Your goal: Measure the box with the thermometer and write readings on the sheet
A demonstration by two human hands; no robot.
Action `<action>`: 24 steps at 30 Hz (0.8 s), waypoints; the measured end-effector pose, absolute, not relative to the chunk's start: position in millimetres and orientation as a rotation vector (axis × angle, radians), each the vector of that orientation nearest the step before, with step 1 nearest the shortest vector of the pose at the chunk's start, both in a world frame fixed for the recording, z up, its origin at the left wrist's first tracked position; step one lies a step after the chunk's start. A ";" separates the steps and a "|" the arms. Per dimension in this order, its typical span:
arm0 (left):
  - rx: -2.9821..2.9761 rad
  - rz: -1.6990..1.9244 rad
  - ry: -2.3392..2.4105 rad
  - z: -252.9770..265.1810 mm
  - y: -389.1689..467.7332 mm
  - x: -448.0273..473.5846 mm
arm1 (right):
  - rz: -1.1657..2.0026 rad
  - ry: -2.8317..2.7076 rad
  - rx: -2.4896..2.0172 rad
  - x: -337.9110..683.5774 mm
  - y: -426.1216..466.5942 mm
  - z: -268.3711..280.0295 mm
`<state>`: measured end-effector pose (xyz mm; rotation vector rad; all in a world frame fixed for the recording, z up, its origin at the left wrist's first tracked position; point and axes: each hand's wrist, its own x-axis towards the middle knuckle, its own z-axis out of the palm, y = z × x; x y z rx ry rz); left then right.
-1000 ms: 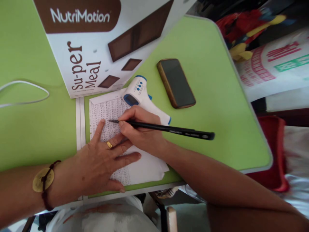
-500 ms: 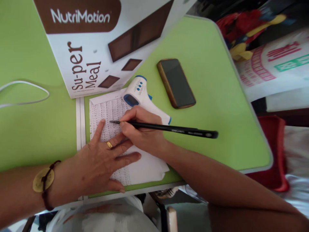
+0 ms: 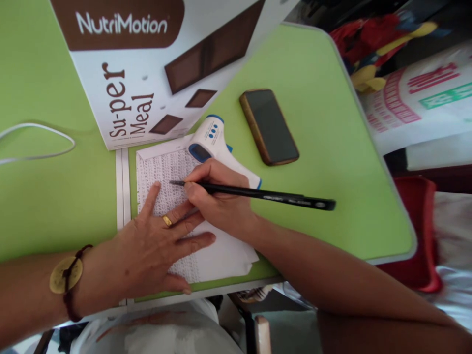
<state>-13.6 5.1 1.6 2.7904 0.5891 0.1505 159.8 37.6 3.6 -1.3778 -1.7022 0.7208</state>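
My right hand (image 3: 221, 196) grips a black pen (image 3: 273, 195) in a writing hold, its tip at the handwriting on a white sheet of paper (image 3: 224, 255). Rows of small handwritten marks cover much of the sheet's left part. Lying flat with fingers spread, my left hand (image 3: 158, 241) presses on the paper, wearing a gold ring and a cord bracelet with a round disc. A white and blue infrared thermometer (image 3: 212, 140) rests just beyond my right hand, partly covering the sheet and partly hidden by that hand.
A tall white and brown box (image 3: 136, 83) stands behind the paper. To its right a phone (image 3: 271, 127) lies on the green table (image 3: 332, 147). A white cable (image 3: 44, 127) loops at the left. Past the right edge are a printed white bag (image 3: 416, 98) and a red container (image 3: 416, 231).
My right hand and the pen have shifted very slightly up, with the pen's back end a little further right. My left hand stays in place.
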 end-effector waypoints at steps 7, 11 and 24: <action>2.793 0.156 0.597 1.6 5.5 -12.8 | 0.703 -1.699 -1.391 158.4 36.1 4.0; 2.791 0.162 0.589 1.6 5.6 -12.9 | 0.735 -1.695 -1.348 159.6 36.7 2.1; 2.774 0.157 0.597 3.1 6.0 -11.7 | 0.833 -1.819 -1.317 160.0 37.1 4.6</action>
